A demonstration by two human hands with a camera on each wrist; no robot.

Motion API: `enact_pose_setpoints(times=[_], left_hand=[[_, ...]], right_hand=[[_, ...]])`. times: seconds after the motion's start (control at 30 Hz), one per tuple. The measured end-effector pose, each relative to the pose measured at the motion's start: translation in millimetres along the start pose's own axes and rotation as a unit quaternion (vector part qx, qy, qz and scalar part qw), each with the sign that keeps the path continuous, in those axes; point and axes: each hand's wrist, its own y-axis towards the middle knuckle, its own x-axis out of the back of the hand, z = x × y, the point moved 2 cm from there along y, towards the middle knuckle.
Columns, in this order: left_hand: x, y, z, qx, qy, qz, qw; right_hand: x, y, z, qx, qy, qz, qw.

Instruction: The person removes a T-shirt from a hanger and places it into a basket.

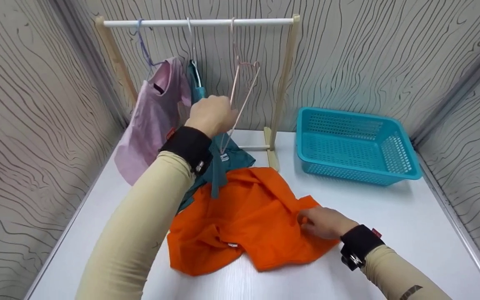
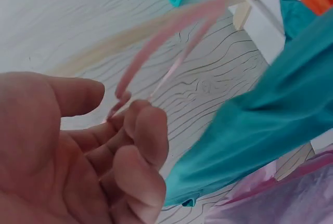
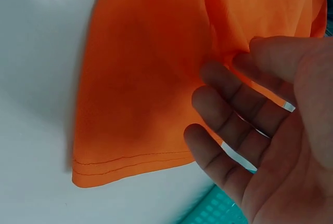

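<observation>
My left hand is raised beside a pink hanger that hangs from the rail. In the left wrist view its fingers are loosely bent, the thumb apart from them, and the hanger passes close behind the fingertips. An orange T-shirt lies spread and rumpled on the white table. At its right side my right hand pinches a fold between thumb and forefinger, the other fingers loose over the stitched hem of the shirt. The exact grip is partly hidden.
Left of the pink hanger, a teal garment hangs on a white hanger and reaches the table. A lilac T-shirt hangs farther left from the rack. A turquoise basket stands at the back right, near the patterned walls.
</observation>
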Motion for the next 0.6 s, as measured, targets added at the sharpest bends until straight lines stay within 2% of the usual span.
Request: enact_pose_setpoints(times=[0.17, 0.4, 0.5, 0.6], left_hand=[[-10.5, -26.3, 8.2, 0.003, 0.046, 0.035, 0.9983], [-27.6, -70.2, 28.7, 0.018, 0.054, 0.139, 0.9886], [-45.3, -85.4, 36.3, 0.011, 0.066, 0.173, 0.9827], [-74.7, -98.3, 43.6, 0.004, 0.089, 0.199, 0.9759]], right_hand=[[2.8, -2.0, 2.9, 0.009, -0.008, 0.000, 1.000], [4.5, 1.6, 4.3, -0.016, 0.001, 0.015, 1.000], [3.5, 3.5, 6.1, -0.027, 0.004, 0.021, 0.999], [2.1, 4.8, 9.7, -0.033, 0.007, 0.024, 0.999]])
